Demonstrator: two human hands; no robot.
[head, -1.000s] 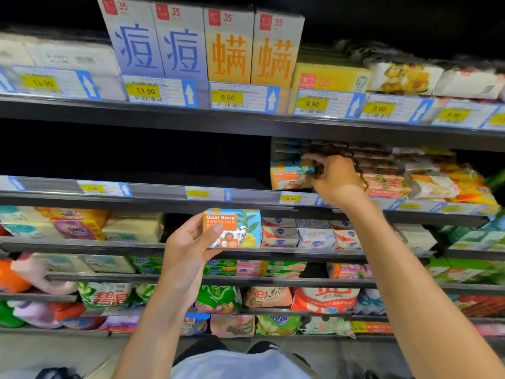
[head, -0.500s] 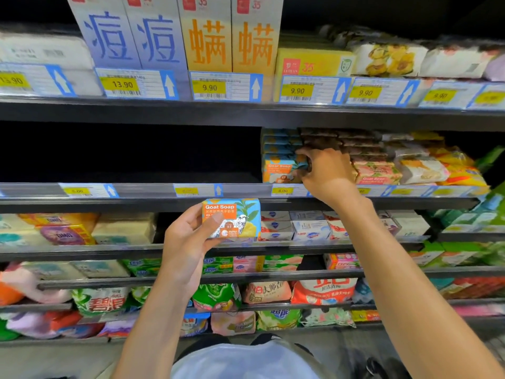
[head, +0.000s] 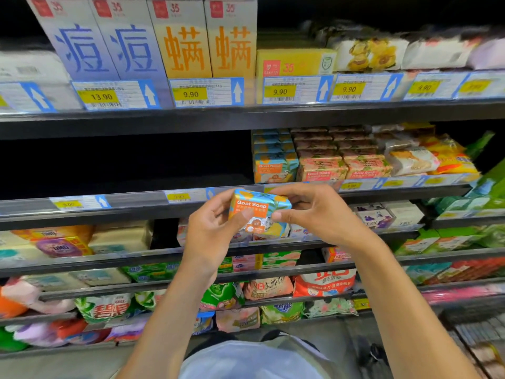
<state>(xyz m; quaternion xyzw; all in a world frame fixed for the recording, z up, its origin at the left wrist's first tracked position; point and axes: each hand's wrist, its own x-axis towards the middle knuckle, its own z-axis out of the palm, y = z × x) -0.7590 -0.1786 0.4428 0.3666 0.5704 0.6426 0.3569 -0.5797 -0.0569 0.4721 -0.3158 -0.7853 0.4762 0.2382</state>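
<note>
Head view: person stands at a shop soap aisle with both hands raised and brought together on one Goat Soap box (head: pixel 259 212). The left hand (head: pixel 210 233) grips the box's left end, thumb on the printed front and fingers curled behind. The right hand (head: pixel 317 214) pinches the right end between thumb and forefinger. The box is in the air, tilted slightly, label toward the camera, just in front of the second shelf's front rail (head: pixel 136 214) and near a yellow price tag (head: pixel 177 197). Up and to the right, at the front edge of that shelf, sits a stack of matching orange-and-blue Goat Soap boxes (head: pixel 273 166), touching pink Goat Soap boxes (head: pixel 321 170) on its right. The shelf's left stretch is dark and its contents cannot be read. Judgement: the step is squaring the box up for shelving or checking it. To do it well, keep the thumbs off the label, level the box between both hands, and turn the front outward. If it goes on the stack, pass it to one hand by the ends, then set it flush with the box edges below so nothing nudges the pink row.
</note>
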